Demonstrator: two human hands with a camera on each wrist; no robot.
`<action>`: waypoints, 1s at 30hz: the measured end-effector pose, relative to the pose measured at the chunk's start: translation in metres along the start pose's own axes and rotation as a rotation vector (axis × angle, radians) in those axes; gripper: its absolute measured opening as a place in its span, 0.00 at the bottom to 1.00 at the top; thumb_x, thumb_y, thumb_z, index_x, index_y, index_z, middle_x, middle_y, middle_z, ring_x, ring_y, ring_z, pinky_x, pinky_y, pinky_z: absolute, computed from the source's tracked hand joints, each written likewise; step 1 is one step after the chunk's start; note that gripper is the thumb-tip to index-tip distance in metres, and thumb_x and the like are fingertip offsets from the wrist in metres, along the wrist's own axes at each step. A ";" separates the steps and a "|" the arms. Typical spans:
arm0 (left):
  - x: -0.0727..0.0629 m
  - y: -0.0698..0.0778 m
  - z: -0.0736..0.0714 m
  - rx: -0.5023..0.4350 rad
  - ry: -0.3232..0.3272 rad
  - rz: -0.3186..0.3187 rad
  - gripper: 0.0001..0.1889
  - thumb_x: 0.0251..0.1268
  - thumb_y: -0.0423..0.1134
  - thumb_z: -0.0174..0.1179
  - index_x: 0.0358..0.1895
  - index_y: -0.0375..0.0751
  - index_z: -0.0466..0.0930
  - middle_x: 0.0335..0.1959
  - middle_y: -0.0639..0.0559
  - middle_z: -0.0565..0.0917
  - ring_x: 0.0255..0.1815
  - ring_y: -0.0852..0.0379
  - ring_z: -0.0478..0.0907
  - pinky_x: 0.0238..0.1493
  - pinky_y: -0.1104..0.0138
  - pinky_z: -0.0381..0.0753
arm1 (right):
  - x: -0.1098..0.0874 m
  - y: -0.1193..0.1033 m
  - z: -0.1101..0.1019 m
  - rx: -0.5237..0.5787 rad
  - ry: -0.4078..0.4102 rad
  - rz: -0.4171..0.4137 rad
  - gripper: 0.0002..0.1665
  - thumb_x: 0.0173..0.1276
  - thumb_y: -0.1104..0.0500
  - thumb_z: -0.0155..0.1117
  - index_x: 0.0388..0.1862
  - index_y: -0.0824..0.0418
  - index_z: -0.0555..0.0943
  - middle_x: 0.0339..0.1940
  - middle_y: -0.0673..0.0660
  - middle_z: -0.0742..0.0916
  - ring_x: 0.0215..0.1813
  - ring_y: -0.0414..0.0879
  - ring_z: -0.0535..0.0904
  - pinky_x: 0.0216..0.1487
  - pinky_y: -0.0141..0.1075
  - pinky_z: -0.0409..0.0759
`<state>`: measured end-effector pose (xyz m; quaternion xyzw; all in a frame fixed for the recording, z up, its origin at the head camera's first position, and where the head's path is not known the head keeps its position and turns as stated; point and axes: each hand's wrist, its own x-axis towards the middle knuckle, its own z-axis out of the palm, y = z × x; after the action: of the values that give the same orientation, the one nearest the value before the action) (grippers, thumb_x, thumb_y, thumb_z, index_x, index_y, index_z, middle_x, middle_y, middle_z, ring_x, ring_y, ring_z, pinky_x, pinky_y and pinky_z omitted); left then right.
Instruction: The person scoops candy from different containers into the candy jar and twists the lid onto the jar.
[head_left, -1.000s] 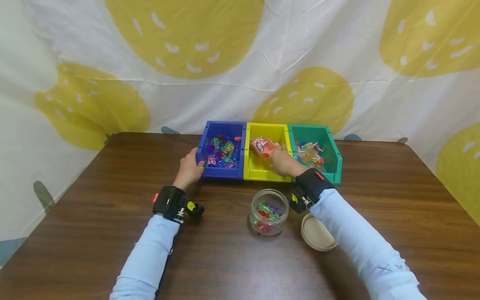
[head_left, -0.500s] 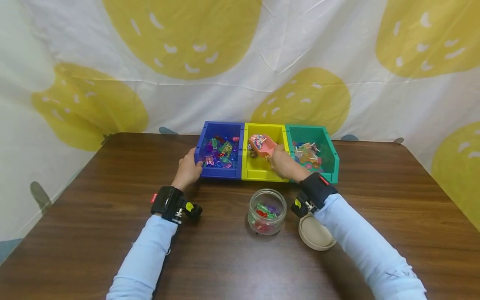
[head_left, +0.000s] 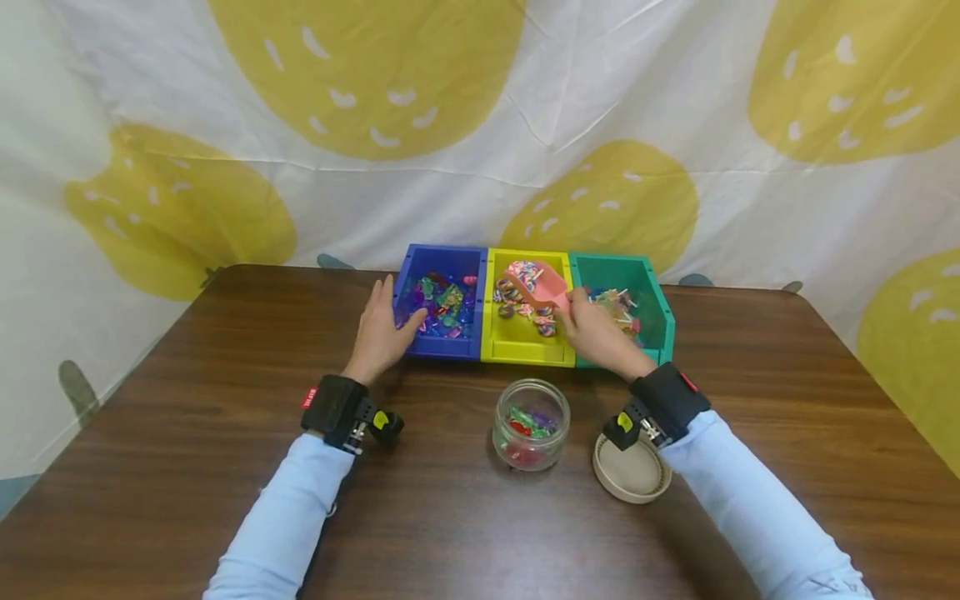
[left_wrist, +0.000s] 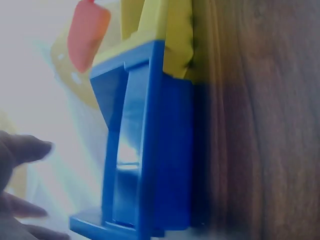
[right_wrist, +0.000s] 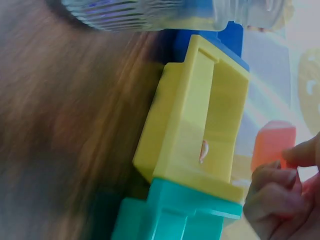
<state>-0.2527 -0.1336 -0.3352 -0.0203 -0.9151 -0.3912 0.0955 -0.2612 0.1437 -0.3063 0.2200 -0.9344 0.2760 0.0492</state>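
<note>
My right hand [head_left: 602, 335] grips the handle of a pink scoop [head_left: 552, 287] above the yellow bin [head_left: 528, 352]. Striped mini lollipops [head_left: 523, 273] fill the scoop's front, and several more lie in the bin below. In the right wrist view, curled fingers and thumb hold the scoop [right_wrist: 272, 145] higher than the yellow bin's rim. My left hand [head_left: 375, 335] is at the left side of the blue bin [head_left: 441, 348], fingers extended and thumb spread over its edge. The left wrist view shows those fingers [left_wrist: 25, 150] apart from the blue bin's front.
A green bin [head_left: 662, 315] with wrapped sweets adjoins the yellow one on the right. Colourful pieces lie in the blue bin. An uncovered glass jar [head_left: 531, 457] with wrapped candies stands in front, and a beige lid [head_left: 632, 469] lies beside it under the right wrist.
The scoop has risen and shifted right with its lollipops, uncovering others in the yellow bin. My left hand has let go of the blue bin's side and spread its fingers.
</note>
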 end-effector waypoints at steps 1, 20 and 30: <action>-0.002 0.003 0.000 -0.015 0.036 0.052 0.37 0.63 0.44 0.51 0.68 0.31 0.44 0.69 0.33 0.47 0.69 0.40 0.44 0.65 0.48 0.48 | -0.003 0.001 -0.002 0.005 0.020 -0.015 0.13 0.71 0.61 0.43 0.41 0.74 0.65 0.20 0.56 0.69 0.19 0.44 0.64 0.20 0.31 0.60; -0.037 0.038 0.019 -0.233 -0.450 0.276 0.43 0.50 0.57 0.60 0.67 0.44 0.52 0.67 0.45 0.58 0.65 0.44 0.58 0.59 0.52 0.64 | -0.068 0.019 -0.042 0.178 -0.059 -0.071 0.17 0.62 0.58 0.59 0.47 0.67 0.76 0.33 0.57 0.79 0.32 0.46 0.68 0.28 0.29 0.66; -0.042 0.036 0.029 -0.254 -0.717 0.370 0.49 0.46 0.55 0.64 0.69 0.42 0.46 0.68 0.44 0.57 0.67 0.49 0.55 0.63 0.53 0.59 | -0.086 0.019 -0.055 0.245 -0.145 -0.121 0.09 0.60 0.59 0.61 0.38 0.60 0.76 0.26 0.52 0.82 0.23 0.38 0.70 0.23 0.28 0.66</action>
<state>-0.2121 -0.0865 -0.3369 -0.3304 -0.8158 -0.4455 -0.1636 -0.1944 0.2208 -0.2879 0.2997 -0.8798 0.3679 -0.0291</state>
